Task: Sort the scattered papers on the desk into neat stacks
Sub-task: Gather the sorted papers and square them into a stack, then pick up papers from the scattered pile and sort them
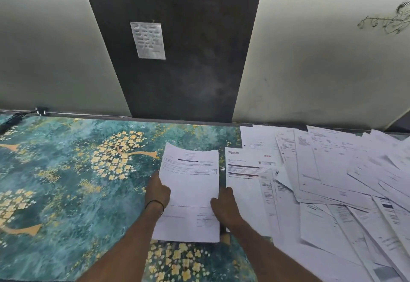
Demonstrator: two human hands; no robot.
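1. The left hand (157, 193) holds the left edge of a white printed sheet (190, 186), with the thumb on top of the paper and the fingers curled at the edge.
2. The right hand (226, 206) holds the right edge of the same sheet, a little nearer than the left hand. Its thumb lies on the paper; I cannot tell where its other fingers lie.
3. The two hands are apart, one on each side of the sheet.
4. The sheet is near the middle of the desk (66, 182), which has a teal cover with yellow flowers. The far left corner of the sheet looks a little raised.
5. Just right of the sheet lies a page with a Rakuten logo (244, 170). Further right, the scattered papers (332, 182) overlap at many angles, from the far edge to the near edge.
6. Both forearms come in from the near edge. The left wrist wears a thin black band (154, 204).
7. On the far wall, a dark panel (177, 71) carries a small note (148, 40).
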